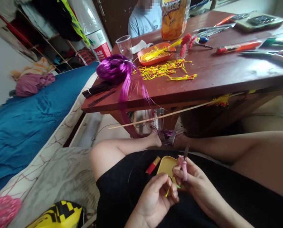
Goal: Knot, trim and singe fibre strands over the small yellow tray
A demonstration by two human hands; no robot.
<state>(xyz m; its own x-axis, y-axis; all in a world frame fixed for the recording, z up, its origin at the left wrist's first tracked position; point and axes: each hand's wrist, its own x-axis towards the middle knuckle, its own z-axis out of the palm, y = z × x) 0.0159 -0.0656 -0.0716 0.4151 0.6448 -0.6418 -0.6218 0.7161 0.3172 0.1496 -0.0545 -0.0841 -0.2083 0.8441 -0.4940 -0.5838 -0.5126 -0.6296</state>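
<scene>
Over my lap, my left hand (159, 194) pinches a small yellow piece of thread or stamen (168, 191) between thumb and fingers. Close beside it, my right hand (191, 175) is closed around small scissors with pink handles (184, 171), their dark blades pointing up. The fingertips of both hands nearly meet; what lies between them is too small to make out. Partly hidden behind my hands, a yellow tray (163, 161) rests on the dark cloth (117, 190) over my legs. Next to the tray lies a small red and gold piece (153, 165).
On the red-brown table (217, 72) are a purple fibre bundle (111, 68), yellow stamens (157, 71), an orange dish (153, 61), a clear cup (124, 44) and an orange drink bottle (173, 20). A thin stick (160, 116) juts below its edge. A person (144, 20) sits opposite.
</scene>
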